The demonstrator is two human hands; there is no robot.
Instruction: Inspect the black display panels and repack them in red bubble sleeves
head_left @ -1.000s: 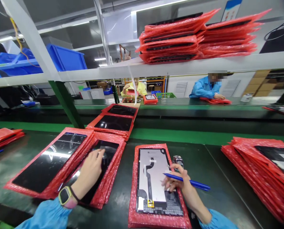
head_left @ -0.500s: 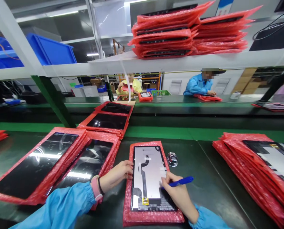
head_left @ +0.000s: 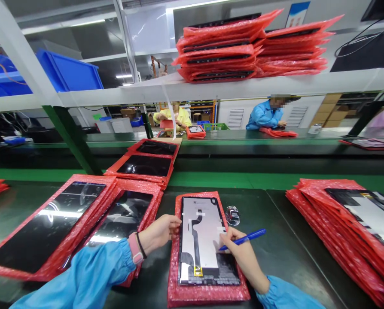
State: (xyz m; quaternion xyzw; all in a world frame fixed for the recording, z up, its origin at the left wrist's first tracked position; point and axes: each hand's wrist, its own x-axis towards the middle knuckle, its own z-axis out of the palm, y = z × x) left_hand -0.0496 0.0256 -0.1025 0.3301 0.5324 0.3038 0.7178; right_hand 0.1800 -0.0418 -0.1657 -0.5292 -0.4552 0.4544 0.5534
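Panel: a thin flat display panel (head_left: pixel 205 240) lies back side up, pale grey with a dark ribbon cable running down it, in the middle of the dark work surface (head_left: pixel 275 257) just in front of the person.
Underlay: a red bubble-wrap sleeve (head_left: pixel 208 294) lies beneath the panel and shows on all sides.
Handling: it looks light, stiff and breakable, with a smooth face likely to slip. The long side edges seem the safest hold, away from the cable.
Left hand: the left hand (head_left: pixel 160 234) touches the panel's left edge with curled fingers. Whether it pinches or only rests there cannot be told.
Right hand: the right hand (head_left: pixel 240 255) grips a blue pen (head_left: pixel 248 237), tip over the panel's right side.
Close by: a small metal object (head_left: pixel 233 214) sits just beside the top right corner.
Left: two stacks of dark-faced sleeved panels (head_left: pixel 47 227).
Right: another red stack (head_left: pixel 346 223).
Above: a shelf with more stacks (head_left: pixel 250 47).
Beyond: two co-workers (head_left: pixel 263 116) at a far bench.
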